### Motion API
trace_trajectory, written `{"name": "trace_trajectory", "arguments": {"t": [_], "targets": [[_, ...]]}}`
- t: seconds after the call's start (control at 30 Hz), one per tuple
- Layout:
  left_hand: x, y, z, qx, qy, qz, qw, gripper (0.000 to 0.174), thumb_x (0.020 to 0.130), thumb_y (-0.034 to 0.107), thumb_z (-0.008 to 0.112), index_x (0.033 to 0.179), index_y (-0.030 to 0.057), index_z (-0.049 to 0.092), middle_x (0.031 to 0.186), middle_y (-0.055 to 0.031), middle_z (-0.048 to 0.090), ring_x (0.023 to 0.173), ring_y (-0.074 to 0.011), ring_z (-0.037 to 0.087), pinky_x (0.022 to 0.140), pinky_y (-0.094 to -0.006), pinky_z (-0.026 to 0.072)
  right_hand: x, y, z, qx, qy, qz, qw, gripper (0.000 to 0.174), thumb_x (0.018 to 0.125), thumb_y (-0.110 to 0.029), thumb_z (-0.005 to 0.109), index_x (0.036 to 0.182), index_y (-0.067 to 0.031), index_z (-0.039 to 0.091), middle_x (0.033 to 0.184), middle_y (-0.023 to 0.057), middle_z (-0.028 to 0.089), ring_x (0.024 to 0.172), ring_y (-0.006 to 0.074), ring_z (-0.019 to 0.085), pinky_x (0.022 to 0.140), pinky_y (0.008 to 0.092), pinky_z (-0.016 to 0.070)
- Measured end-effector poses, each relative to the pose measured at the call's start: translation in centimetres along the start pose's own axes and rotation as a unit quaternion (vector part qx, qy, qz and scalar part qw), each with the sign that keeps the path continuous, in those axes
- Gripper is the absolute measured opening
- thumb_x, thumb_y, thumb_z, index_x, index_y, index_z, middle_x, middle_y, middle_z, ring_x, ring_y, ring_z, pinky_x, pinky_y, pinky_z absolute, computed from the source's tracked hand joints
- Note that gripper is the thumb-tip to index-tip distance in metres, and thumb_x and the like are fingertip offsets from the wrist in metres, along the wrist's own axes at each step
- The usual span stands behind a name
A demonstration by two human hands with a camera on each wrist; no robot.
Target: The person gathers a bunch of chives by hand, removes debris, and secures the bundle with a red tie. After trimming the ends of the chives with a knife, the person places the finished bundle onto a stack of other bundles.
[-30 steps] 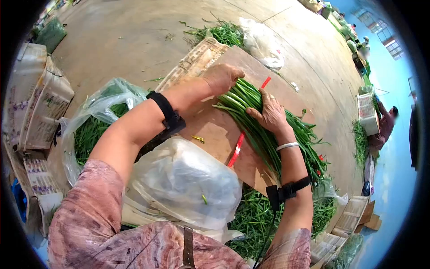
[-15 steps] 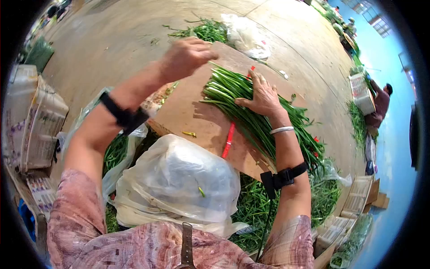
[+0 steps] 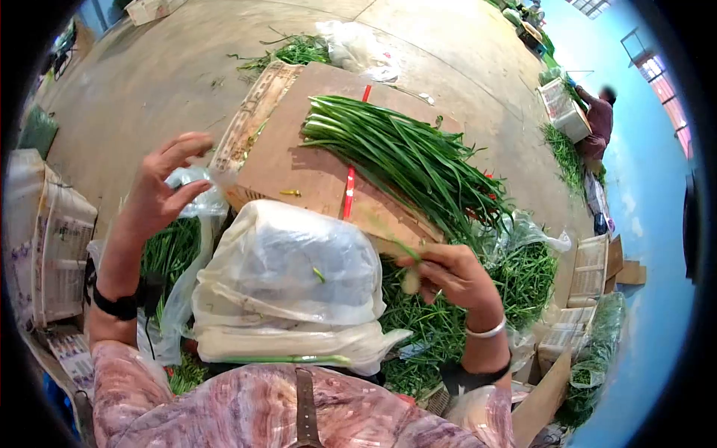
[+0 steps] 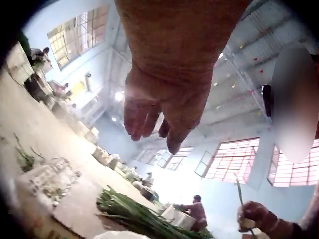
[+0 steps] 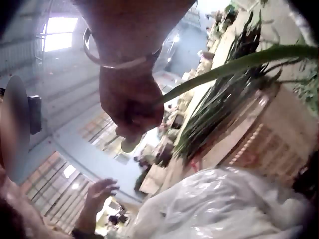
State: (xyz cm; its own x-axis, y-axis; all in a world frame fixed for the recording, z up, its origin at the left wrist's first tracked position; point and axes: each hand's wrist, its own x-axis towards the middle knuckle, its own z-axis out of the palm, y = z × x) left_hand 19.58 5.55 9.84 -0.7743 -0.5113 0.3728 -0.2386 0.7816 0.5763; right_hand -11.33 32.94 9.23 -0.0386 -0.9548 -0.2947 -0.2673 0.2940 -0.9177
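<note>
A bunch of long green leafy stalks [image 3: 388, 149], pale at the cut ends, lies across a brown board [image 3: 276, 134], over a red strip [image 3: 349, 193]. My right hand [image 3: 459, 278] pinches a single green stalk [image 3: 407, 252] near the board's front corner. In the right wrist view, that stalk [image 5: 224, 69] runs out long from the fingers. Raised at the left of the board, my left hand [image 3: 168, 183] holds nothing, its fingers loosely bent and thumb apart. The left wrist view shows this hand [image 4: 167, 107] with nothing in it.
A package wrapped in clear plastic [image 3: 291, 261] sits between me and the board. Loose greens [image 3: 426, 328] are heaped at the right, and a plastic bag of greens [image 3: 168, 254] stands left. White crates [image 3: 63, 246] line the left side. Another person [image 3: 597, 119] is at the far right.
My left hand has left the bunch's pale ends and swung left. My right hand has lifted off the bunch and come back toward me, now with a single stalk.
</note>
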Motion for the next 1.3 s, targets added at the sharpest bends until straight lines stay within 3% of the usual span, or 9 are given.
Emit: {"name": "trace_trajectory", "arguments": {"t": [0.13,0.23,0.33,0.67,0.87,0.97,1.13,1.2,1.3], "targets": [[-10.3,-5.1,-2.1,-0.174,0.061,-0.280,0.942,0.041,0.072,0.004,0.068,0.111,-0.0026,0.057,0.110,-0.0122,0.058,0.095,-0.0178,0.058,0.082,-0.0308,0.0464,-6.9,8.2,-1.4,-0.021,0.108,0.161,0.981,0.021,0.088,-0.006,0.051,0.106,0.0001,0.060,0.075,0.0101,0.065,0.062,0.0166,0.063,0.053,0.0276,0.0496],[-17.8,-6.6,-3.6,-0.074,0.055,-0.373,0.923,0.039,0.075,0.007,0.066,0.111,-0.0037,0.056,0.103,-0.0135,0.061,0.091,-0.0188,0.059,0.082,-0.0324,0.0472,-8.9,10.3,0.0,-0.538,0.058,0.336,0.771,0.033,0.080,-0.009,0.061,0.112,0.0000,0.057,0.099,0.0208,0.062,0.094,0.0318,0.061,0.076,0.0421,0.0485],[-23.3,-5.5,-3.6,0.060,0.005,-0.399,0.915,0.036,0.074,0.014,0.064,0.104,-0.0048,0.060,0.095,-0.0159,0.063,0.089,-0.0218,0.061,0.079,-0.0330,0.0473,-7.7,11.7,0.7,-0.312,0.194,0.156,0.917,0.037,0.079,-0.007,0.062,0.115,0.0006,0.056,0.095,0.0200,0.063,0.084,0.0282,0.063,0.074,0.0382,0.0492],[-42.0,-9.6,-2.0,-0.272,0.365,-0.578,0.678,0.034,0.084,0.020,0.064,0.109,-0.0021,0.058,0.096,-0.0080,0.063,0.084,-0.0137,0.060,0.071,-0.0262,0.0489,8.5,-2.8,10.9,-0.340,-0.003,-0.170,0.925,0.035,0.080,0.002,0.058,0.115,0.0069,0.054,0.093,0.0156,0.064,0.084,0.0166,0.061,0.074,0.0277,0.0485],[-42.7,-15.7,1.4,0.075,0.112,-0.589,0.797,0.108,0.059,0.041,0.081,0.139,-0.0012,0.022,0.142,-0.0246,0.023,0.134,-0.0343,0.020,0.107,-0.0450,0.0243,18.3,-8.6,22.5,-0.330,-0.125,-0.201,0.914,0.032,0.082,-0.001,0.058,0.114,0.0041,0.055,0.095,0.0186,0.065,0.082,0.0176,0.064,0.072,0.0293,0.0512],[-40.5,-18.6,3.8,0.168,-0.054,-0.612,0.771,0.123,0.050,0.048,0.083,0.140,-0.0014,0.014,0.147,-0.0212,0.011,0.137,-0.0376,0.005,0.106,-0.0570,0.0149,21.5,-8.6,28.3,-0.330,-0.201,-0.192,0.902,0.032,0.082,-0.005,0.060,0.113,0.0014,0.056,0.092,0.0178,0.066,0.079,0.0206,0.066,0.070,0.0305,0.0518],[-40.0,-18.9,9.7,0.224,-0.025,-0.654,0.722,0.060,0.078,0.021,0.065,0.124,-0.0092,0.041,0.146,-0.0231,0.013,0.135,-0.0386,0.011,0.108,-0.0514,0.0188,22.9,-8.3,32.2,-0.360,-0.236,-0.201,0.880,0.032,0.081,-0.007,0.061,0.112,-0.0014,0.057,0.086,0.0191,0.065,0.077,0.0254,0.067,0.066,0.0319,0.0511],[-41.0,-18.0,15.1,0.154,0.237,-0.615,0.736,0.040,0.086,0.013,0.051,0.118,-0.0101,0.046,0.143,-0.0220,0.019,0.132,-0.0384,0.021,0.104,-0.0479,0.0289,22.4,-8.5,32.9,-0.366,-0.236,-0.171,0.884,0.032,0.081,-0.007,0.061,0.112,-0.0017,0.057,0.086,0.0186,0.065,0.077,0.0257,0.066,0.066,0.0324,0.0511],[-42.3,-18.1,19.2,0.261,0.213,-0.568,0.751,0.037,0.087,0.011,0.048,0.120,-0.0059,0.045,0.133,-0.0229,0.032,0.114,-0.0383,0.044,0.085,-0.0459,0.0457,23.1,-7.3,34.1,-0.363,-0.258,-0.166,0.880,0.032,0.080,-0.007,0.061,0.111,-0.0018,0.057,0.087,0.0182,0.064,0.076,0.0262,0.066,0.066,0.0333,0.0508]]}}
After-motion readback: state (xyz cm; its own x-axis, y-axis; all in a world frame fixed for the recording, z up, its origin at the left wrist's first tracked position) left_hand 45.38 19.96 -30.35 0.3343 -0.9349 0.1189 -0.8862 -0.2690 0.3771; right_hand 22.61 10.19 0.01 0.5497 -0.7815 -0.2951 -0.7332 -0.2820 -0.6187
